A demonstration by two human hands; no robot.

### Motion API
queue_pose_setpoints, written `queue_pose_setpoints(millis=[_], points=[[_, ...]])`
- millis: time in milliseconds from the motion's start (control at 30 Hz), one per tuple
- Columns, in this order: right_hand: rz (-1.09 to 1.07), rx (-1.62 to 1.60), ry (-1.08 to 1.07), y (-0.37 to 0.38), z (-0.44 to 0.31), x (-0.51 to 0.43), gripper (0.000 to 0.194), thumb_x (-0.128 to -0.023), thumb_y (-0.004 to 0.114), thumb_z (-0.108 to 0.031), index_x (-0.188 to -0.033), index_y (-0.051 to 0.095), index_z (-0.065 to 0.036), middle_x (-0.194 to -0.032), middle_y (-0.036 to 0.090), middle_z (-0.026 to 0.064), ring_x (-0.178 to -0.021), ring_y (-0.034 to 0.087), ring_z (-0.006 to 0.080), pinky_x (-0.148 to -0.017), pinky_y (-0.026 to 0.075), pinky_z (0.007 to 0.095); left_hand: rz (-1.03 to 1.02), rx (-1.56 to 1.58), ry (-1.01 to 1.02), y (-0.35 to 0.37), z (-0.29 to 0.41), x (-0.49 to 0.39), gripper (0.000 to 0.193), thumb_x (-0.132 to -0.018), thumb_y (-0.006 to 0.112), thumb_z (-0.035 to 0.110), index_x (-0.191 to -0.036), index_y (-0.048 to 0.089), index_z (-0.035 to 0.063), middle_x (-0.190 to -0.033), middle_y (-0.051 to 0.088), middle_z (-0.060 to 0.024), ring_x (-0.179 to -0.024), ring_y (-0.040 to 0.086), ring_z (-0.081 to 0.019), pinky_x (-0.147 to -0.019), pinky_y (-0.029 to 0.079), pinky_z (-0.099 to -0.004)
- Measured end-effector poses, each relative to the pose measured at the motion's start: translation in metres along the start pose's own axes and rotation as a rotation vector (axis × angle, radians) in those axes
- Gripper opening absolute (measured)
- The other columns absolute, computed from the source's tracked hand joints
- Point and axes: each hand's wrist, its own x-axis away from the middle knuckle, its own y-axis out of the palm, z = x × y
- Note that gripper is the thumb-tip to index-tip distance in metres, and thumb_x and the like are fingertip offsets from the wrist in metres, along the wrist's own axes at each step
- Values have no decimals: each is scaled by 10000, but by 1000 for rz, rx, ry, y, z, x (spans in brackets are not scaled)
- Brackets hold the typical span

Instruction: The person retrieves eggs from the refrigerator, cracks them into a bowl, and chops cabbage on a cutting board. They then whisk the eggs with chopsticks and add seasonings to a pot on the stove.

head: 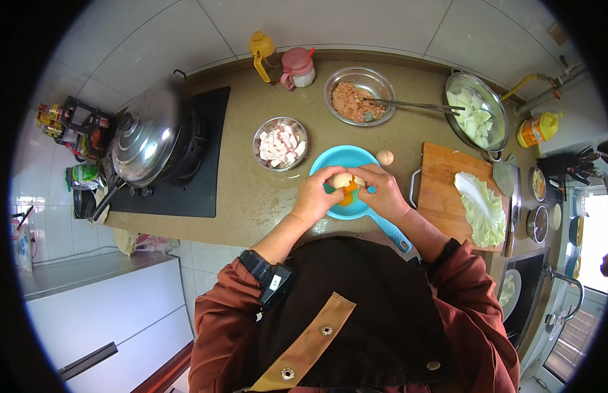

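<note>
Over a turquoise plastic bowl with a handle (328, 158), both of my hands grip a cracked egg. My left hand (316, 194) has the larger piece of eggshell (342, 180) in its fingers. On the other side, my right hand (382, 189) pinches the smaller shell piece (359, 182). Orange yolk (351, 185) shows at the gap between the halves. Below it, another patch of yolk (346, 199) lies in or above the bowl. Just behind the bowl, a brown egg or eggshell (385, 157) rests on the counter.
Behind stand a glass bowl of pale meat strips (282, 144) and a steel bowl of minced meat (350, 101) with chopsticks (412, 104). A cutting board (434, 196) with a cabbage leaf (481, 206) is at right, near a cleaver (516, 196). A lidded wok (146, 147) sits on the left stove.
</note>
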Motion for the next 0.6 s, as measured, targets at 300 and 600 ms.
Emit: queue_pose_setpoints(millis=[300,600], points=[[-87,241,-202,-7,9,1,449,-673,543,76,-1094,598,-70,-1015,546,119,-918,567,294,-781,496,356,-10,-299,241,-6,-4,2,376,-653,658,-3,-1019,606,69,-933,592,-108,-852,586,-270,-768,483,-342],[-47,429,-283,-22,-8,-6,427,-656,555,71,-1057,597,-70,-1009,534,91,-917,560,279,-785,491,369,5,-540,343,-17,12,0,403,-640,667,-13,-1021,592,92,-1001,556,-84,-966,524,-287,-853,428,-385]])
